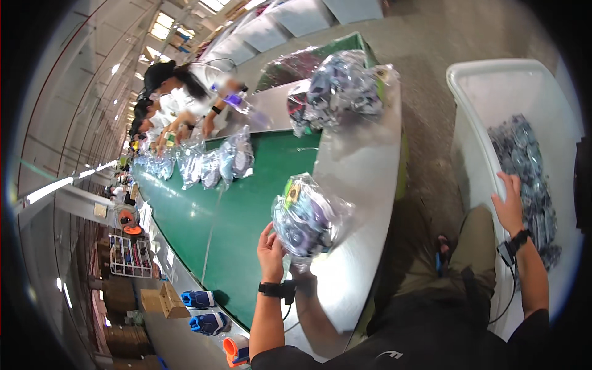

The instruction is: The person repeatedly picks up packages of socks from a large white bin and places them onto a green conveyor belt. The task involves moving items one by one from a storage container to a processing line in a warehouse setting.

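A clear plastic bag (305, 216) of bluish-grey items that look like footwear, with a green-yellow label inside, is above the metal edge of the table. My left hand (269, 253) grips its left side, the fingers partly hidden behind the plastic. To the right, my right hand (509, 206) is at the inner rim of a large white bin (472, 117), its fingers apart and holding nothing. Inside that bin lie many similar bagged grey-blue items (524, 154). What exactly the bags contain is hard to make out.
A green conveyor belt (259, 203) runs away to the left, carrying several bagged bundles (216, 160). More bags (348, 86) are piled at the table's far end beside a green crate (351, 43). Co-workers (179, 92) stand along the far side. Blue shoes (206, 324) and an orange tape dispenser (234, 350) sit at lower left.
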Demonstrator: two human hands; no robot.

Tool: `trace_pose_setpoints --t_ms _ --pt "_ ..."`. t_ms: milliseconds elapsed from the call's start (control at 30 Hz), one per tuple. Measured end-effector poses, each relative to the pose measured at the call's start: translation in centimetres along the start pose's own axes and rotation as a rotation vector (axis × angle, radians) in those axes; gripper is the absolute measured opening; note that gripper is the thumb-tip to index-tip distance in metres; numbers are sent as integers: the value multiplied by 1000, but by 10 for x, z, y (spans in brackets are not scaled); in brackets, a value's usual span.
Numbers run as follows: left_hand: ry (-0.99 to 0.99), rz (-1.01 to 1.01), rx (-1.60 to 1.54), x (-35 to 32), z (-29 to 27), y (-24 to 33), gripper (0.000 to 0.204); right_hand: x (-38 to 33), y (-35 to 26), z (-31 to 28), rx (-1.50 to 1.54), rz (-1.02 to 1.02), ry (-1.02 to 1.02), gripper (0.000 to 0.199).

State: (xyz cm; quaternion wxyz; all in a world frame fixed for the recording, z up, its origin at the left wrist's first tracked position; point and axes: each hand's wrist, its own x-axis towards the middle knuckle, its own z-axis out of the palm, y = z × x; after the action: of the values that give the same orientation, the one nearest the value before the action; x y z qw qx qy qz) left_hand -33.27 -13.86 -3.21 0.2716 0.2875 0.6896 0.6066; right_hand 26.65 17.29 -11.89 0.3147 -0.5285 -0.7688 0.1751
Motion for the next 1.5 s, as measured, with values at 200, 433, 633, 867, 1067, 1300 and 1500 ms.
trace_pose_setpoints --t_ms 200,433,633,867,1067,1300,1500 --pt "6 -269 -142 -25 37 37 70 -1 -8 -4 7 26 -11 57" --pt "-103 -181 -314 -12 98 38 78 0 -13 -7 53 61 -33 53" --pt "-417 -375 -265 -52 161 61 72 -8 -31 -20 17 -1 8 38" --pt "-1094 -453 -217 -109 259 64 92 -54 -106 -36 1374 498 -1059 56" --pt "-1251 -467 -307 -107 281 57 79 -75 -79 -75 1267 685 -931 49" --pt "-963 -298 -79 -93 260 55 60 -10 -13 -149 1353 441 -369 40" --pt "-827 -126 -47 -97 249 58 55 86 93 -140 1312 521 307 52"
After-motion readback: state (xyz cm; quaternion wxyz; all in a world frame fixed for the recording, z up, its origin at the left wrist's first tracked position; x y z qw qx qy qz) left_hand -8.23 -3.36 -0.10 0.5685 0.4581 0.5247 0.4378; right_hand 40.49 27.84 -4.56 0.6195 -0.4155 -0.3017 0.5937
